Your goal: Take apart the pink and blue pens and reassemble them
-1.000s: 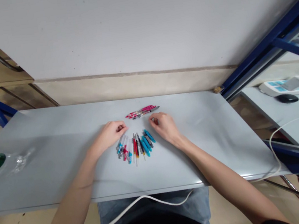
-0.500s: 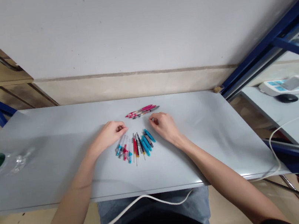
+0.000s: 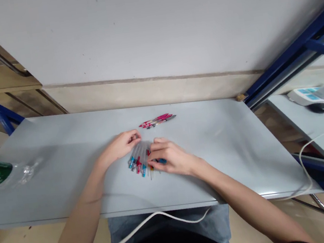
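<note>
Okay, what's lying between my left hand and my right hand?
In the head view, clear pen barrels with blue and red ends lie between your left hand and right hand, which partly hides the thin refills beside them.

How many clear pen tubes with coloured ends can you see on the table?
4, all left of the right hand; from the left: blue-ended tube, grey-ended tube, red-ended tube, second blue-ended tube. More may be hidden behind that hand.
</note>
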Motion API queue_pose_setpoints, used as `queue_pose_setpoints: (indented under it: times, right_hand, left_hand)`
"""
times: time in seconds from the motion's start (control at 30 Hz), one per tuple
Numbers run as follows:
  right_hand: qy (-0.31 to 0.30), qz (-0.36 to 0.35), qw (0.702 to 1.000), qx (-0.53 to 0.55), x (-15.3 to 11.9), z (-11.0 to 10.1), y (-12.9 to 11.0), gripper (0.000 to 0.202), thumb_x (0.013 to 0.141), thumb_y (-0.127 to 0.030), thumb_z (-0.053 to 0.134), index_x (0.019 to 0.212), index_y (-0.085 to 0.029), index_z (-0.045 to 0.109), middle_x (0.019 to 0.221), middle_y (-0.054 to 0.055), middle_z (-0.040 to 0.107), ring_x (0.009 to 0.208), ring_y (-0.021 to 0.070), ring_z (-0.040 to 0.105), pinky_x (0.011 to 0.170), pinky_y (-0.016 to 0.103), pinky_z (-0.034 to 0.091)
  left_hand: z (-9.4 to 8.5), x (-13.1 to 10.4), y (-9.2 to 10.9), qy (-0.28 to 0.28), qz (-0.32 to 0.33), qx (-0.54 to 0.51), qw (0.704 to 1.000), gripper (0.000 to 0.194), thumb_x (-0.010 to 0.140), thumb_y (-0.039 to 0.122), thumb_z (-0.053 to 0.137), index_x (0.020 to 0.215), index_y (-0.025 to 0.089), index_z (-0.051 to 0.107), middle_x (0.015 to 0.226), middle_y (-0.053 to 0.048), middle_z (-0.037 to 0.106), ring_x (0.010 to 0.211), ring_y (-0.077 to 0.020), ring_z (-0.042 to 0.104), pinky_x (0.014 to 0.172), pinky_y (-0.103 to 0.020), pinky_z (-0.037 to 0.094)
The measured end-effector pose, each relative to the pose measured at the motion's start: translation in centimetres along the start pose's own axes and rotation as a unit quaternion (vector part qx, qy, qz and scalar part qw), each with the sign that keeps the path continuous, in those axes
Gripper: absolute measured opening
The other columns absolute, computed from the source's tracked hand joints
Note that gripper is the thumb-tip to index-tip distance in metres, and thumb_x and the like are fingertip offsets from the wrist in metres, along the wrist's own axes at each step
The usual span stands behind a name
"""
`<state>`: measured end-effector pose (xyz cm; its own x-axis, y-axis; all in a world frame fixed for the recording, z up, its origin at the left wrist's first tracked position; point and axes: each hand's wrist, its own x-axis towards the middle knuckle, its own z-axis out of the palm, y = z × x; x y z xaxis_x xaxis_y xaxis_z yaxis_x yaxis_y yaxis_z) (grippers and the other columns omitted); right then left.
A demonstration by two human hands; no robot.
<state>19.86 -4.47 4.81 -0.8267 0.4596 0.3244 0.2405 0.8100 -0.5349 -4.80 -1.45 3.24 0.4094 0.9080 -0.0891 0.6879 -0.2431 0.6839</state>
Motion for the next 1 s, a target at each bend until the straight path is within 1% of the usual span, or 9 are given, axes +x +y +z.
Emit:
queue_pose_setpoints:
  times: [0.1,0.17,0.27,0.37,0.47,0.67,0.73,0.87,1.0]
  right_hand:
    - [-0.053,-0.029,0.998,-0.003,0.3,0.8,-1.3,0.017,0.097,-0.020,0.060,0.082,-0.019,0.070,0.081,0.003,0.062,0.087,0.0201,0.048,0.084,0.032,0.039]
    - [-0.078,-0.031,0.996,-0.010,0.3,1.0,-1.5,0.015,0.094,-0.019,0.063,0.081,-0.020,0.069,0.082,0.003,0.062,0.088,0.0204,0.047,0.084,0.032,0.039]
    - [-0.098,-0.027,0.995,-0.024,0.2,1.1,-1.4,0.014,0.094,-0.020,0.064,0.081,-0.020,0.070,0.083,0.004,0.062,0.088,0.0207,0.047,0.083,0.032,0.038]
    - [-0.105,-0.035,0.993,-0.036,0.1,1.3,-1.2,0.016,0.096,-0.021,0.062,0.083,-0.020,0.071,0.083,0.005,0.061,0.090,0.0211,0.046,0.082,0.032,0.038]
    - [-0.106,-0.040,0.992,-0.053,0.1,1.5,-1.2,0.019,0.099,-0.022,0.059,0.085,-0.020,0.072,0.084,0.005,0.061,0.090,0.0214,0.045,0.082,0.032,0.038]
    - [-0.112,-0.043,0.990,-0.074,0.2,1.5,-1.4,0.025,0.103,-0.024,0.054,0.086,-0.019,0.072,0.085,0.006,0.062,0.090,0.0216,0.045,0.084,0.033,0.037]
    - [-0.112,-0.042,0.990,-0.078,0.2,1.4,-1.4,0.026,0.103,-0.024,0.054,0.085,-0.019,0.071,0.085,0.006,0.062,0.089,0.0213,0.045,0.084,0.033,0.037]
    - [-0.112,-0.041,0.990,-0.076,0.1,1.5,-1.3,0.024,0.102,-0.025,0.055,0.085,-0.019,0.071,0.085,0.005,0.062,0.091,0.0210,0.046,0.083,0.032,0.038]
    - [-0.111,-0.040,0.990,-0.071,0.0,1.6,-1.4,0.022,0.102,-0.024,0.056,0.087,-0.019,0.071,0.087,0.005,0.063,0.094,0.0212,0.048,0.086,0.032,0.039]
  left_hand:
    - [-0.4,-0.2,0.4,0.011,0.001,-0.003,1.000,0.024,0.097,0.033,0.042,0.098,0.022,0.063,0.088,-0.001,0.067,0.077,-0.0166,0.058,0.074,-0.027,0.043]
    - [-0.5,-0.4,0.7,0.015,-0.015,-0.006,1.000,0.023,0.096,0.030,0.041,0.098,0.022,0.062,0.080,0.000,0.065,0.071,-0.0159,0.057,0.069,-0.026,0.043]
    - [-0.6,-0.5,0.9,0.008,-0.039,-0.016,0.999,0.021,0.094,0.030,0.042,0.099,0.022,0.061,0.062,0.003,0.056,0.058,-0.0152,0.052,0.060,-0.026,0.040]
    - [-0.5,-0.5,0.7,-0.001,-0.051,-0.024,0.998,0.021,0.094,0.032,0.042,0.097,0.021,0.060,0.052,0.005,0.052,0.051,-0.0150,0.051,0.056,-0.026,0.040]
    - [-0.6,-0.5,0.4,-0.007,-0.063,-0.017,0.998,0.020,0.094,0.032,0.041,0.093,0.022,0.058,0.050,0.005,0.056,0.049,-0.0160,0.054,0.056,-0.026,0.041]
    - [-0.8,-0.6,0.2,-0.028,-0.077,-0.029,0.996,0.018,0.095,0.034,0.039,0.091,0.023,0.054,0.049,0.005,0.063,0.053,-0.0179,0.063,0.060,-0.027,0.044]
    - [-0.8,-0.7,0.2,-0.033,-0.087,-0.034,0.995,0.018,0.096,0.034,0.039,0.092,0.024,0.053,0.049,0.004,0.064,0.050,-0.0172,0.060,0.057,-0.026,0.042]
    - [-0.9,-0.7,0.0,-0.050,-0.115,-0.054,0.991,0.018,0.096,0.037,0.038,0.095,0.024,0.051,0.052,0.003,0.066,0.038,-0.0145,0.047,0.046,-0.026,0.037]
    - [-0.9,-0.7,-0.3,-0.059,-0.123,-0.073,0.988,0.017,0.095,0.038,0.040,0.096,0.024,0.051,0.054,0.003,0.066,0.035,-0.0140,0.046,0.044,-0.026,0.037]
